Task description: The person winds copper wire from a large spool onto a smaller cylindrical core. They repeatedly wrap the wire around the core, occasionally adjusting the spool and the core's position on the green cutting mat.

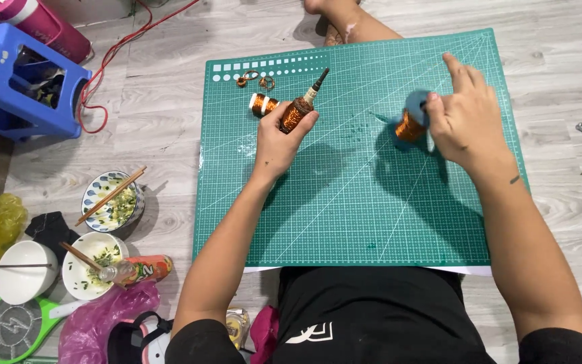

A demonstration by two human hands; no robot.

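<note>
nearest the camera sat the person's black shirt, with both bare forearms reaching out over a green cutting mat laid on a pale wood floor. to the left of the lap lay a pink plastic bag, a green racket-shaped zapper, a small bottle on its side, and three bowls, two of them with chopsticks resting across leftover food.

further out on the mat, the left hand was curled around a tool wound with copper wire, its dark tip pointing up and away; the fingers gripped the wound body firmly. just beside it lay a small spool of copper wire, touching the mat. the right hand closed on a blue spool of copper wire, thumb and fingers pinching its far side, the index finger raised.

beyond these, a few small copper rings rested near the mat's top edge. far left stood a blue plastic stool with a red cable trailing past it.
</note>
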